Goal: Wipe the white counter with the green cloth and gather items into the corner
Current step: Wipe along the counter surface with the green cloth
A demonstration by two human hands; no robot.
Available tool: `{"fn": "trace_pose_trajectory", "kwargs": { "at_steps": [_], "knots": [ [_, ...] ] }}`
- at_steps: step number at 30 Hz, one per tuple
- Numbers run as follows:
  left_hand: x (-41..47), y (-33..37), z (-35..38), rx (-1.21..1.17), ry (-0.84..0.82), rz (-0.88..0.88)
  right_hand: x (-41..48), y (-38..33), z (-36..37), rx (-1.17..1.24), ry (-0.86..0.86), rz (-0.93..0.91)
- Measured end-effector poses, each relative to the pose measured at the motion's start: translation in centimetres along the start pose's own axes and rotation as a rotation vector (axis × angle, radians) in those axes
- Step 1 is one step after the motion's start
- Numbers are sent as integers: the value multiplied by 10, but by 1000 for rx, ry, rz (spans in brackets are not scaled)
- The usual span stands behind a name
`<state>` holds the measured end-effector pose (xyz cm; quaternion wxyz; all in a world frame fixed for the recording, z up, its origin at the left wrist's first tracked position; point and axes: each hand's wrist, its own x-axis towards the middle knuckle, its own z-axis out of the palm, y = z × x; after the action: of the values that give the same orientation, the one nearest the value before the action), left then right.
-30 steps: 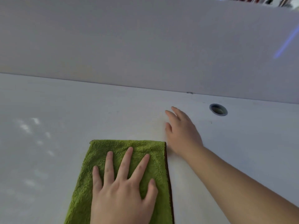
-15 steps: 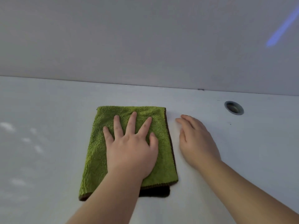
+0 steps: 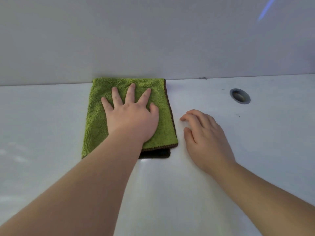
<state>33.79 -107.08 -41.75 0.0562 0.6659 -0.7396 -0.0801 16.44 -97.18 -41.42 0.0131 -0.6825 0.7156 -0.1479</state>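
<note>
The folded green cloth (image 3: 98, 120), edged in dark brown, lies flat on the white counter (image 3: 42, 126) with its far edge against the back wall. My left hand (image 3: 131, 114) presses down on it, fingers straight and spread. My right hand (image 3: 206, 138) rests on the bare counter just right of the cloth, apart from it, with its fingers loosely bent and nothing in it.
A white back wall (image 3: 153, 40) rises at the counter's far edge. A round grey cable hole (image 3: 240, 96) sits in the counter to the right of my right hand. No other items are in view.
My left hand has pushed the cloth away from me until it meets the back wall. My right hand has stayed on the counter beside it, its fingers now slightly more bent.
</note>
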Motion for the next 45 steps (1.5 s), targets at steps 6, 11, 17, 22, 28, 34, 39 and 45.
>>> {"fn": "trace_pose_trajectory", "kwargs": {
  "at_steps": [6,11,17,22,28,34,39,45],
  "knots": [
    [18,4,-3,4,5,-30,1,-2,0,3,5,8],
    [13,3,-3,5,23,-28,0,-2,1,-4,8,0],
    [-6,2,-4,-7,23,-22,1,-1,4,-9,20,-7],
    [-39,3,0,-5,31,-35,2,1,7,-9,43,-38],
    [-95,5,2,-8,26,-55,2,4,8,-13,32,-68],
    [-167,5,5,-41,33,-56,-3,5,7,-21,-11,-88],
    [-226,7,6,-68,43,-68,-5,5,5,2,-44,-87],
    [-301,11,3,-93,40,-89,-5,5,1,35,-53,-68]
  ]
}}
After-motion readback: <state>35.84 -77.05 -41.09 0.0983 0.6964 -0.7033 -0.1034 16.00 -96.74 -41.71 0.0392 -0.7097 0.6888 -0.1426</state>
